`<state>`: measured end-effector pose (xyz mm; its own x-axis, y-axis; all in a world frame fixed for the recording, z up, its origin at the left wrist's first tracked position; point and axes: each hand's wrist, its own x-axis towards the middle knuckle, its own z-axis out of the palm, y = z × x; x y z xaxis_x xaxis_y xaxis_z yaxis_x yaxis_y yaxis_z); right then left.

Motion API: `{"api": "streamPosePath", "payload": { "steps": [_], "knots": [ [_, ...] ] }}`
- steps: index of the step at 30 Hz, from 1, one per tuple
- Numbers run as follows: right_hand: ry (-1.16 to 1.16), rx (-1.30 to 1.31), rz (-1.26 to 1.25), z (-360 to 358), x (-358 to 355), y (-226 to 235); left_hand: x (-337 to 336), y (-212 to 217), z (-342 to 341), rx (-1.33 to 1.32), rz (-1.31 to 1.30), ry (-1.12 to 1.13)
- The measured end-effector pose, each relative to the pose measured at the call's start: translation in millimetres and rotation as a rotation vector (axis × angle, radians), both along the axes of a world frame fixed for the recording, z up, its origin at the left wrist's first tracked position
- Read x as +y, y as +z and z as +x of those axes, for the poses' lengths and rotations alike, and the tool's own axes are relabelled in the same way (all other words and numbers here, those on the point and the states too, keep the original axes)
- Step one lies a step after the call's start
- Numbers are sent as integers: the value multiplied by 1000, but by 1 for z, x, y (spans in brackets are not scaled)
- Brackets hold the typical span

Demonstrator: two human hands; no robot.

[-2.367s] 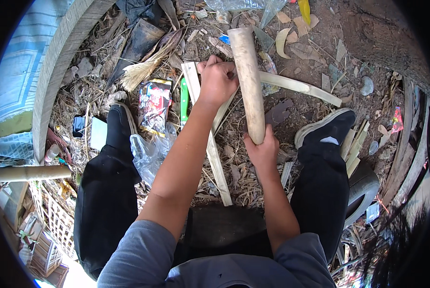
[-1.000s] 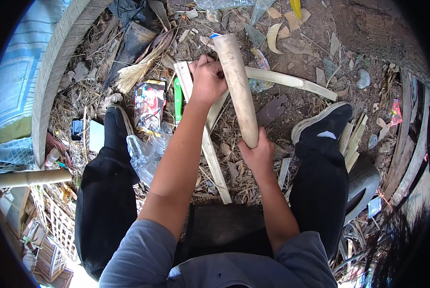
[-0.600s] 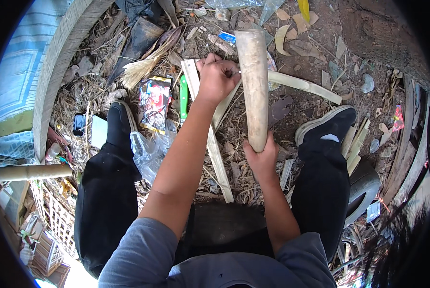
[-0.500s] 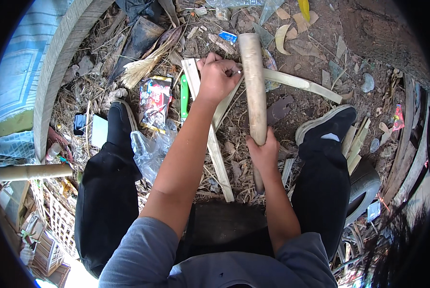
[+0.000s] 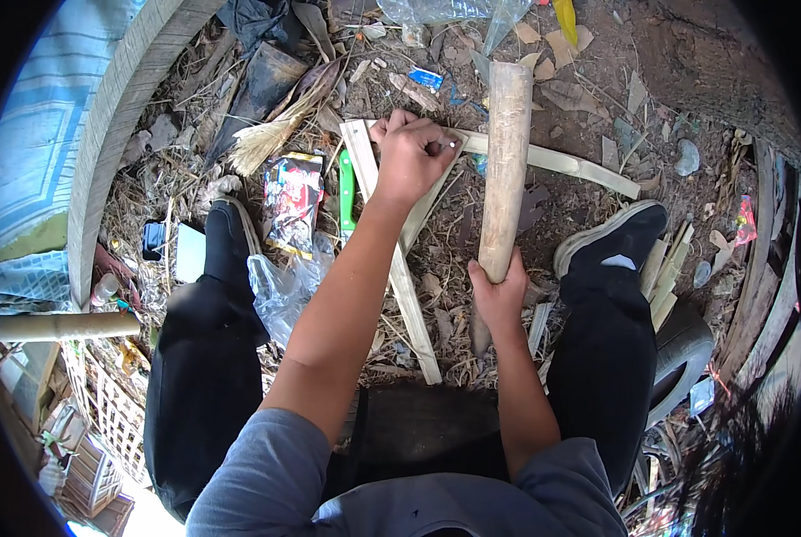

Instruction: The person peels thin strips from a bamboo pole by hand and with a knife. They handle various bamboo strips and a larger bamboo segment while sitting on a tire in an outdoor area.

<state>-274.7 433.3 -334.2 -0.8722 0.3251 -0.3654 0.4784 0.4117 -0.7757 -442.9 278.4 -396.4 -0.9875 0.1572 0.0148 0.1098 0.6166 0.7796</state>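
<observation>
My right hand (image 5: 502,291) is wrapped round the narrow handle of a wooden club (image 5: 508,152), its thick end pointing away from me. Just left of it my left hand (image 5: 409,159) is closed in a pinch over the joint of pale wooden strips. A tiny bright tip shows at its finger and thumb; what it belongs to is too small to tell. One long strip (image 5: 409,309) runs back toward me under my left forearm. Another strip (image 5: 579,166) reaches out right, passing behind the club. A short slanting strip (image 5: 432,210) lies between.
A green-handled knife (image 5: 347,192) and a foil packet (image 5: 294,201) lie left of my forearm, near a clear plastic bag (image 5: 279,295). Cut strips (image 5: 669,273) and a tyre (image 5: 685,358) are beside my right leg. A wicker basket (image 5: 96,403) stands at left.
The club has shifted right, away from my left hand, with my right hand still round its handle. My left hand keeps its pinch on the strips. The whole view has shifted slightly.
</observation>
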Motion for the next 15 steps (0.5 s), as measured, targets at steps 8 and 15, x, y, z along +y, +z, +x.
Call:
{"api": "streamPosePath", "payload": {
  "steps": [8,15],
  "knots": [
    [-43,-36,-37,2,0,-6,19,18,-5,-23,-231,47],
    [-32,-43,-50,-11,-3,2,26,35,-16,-100,-436,-8]
  ]
}}
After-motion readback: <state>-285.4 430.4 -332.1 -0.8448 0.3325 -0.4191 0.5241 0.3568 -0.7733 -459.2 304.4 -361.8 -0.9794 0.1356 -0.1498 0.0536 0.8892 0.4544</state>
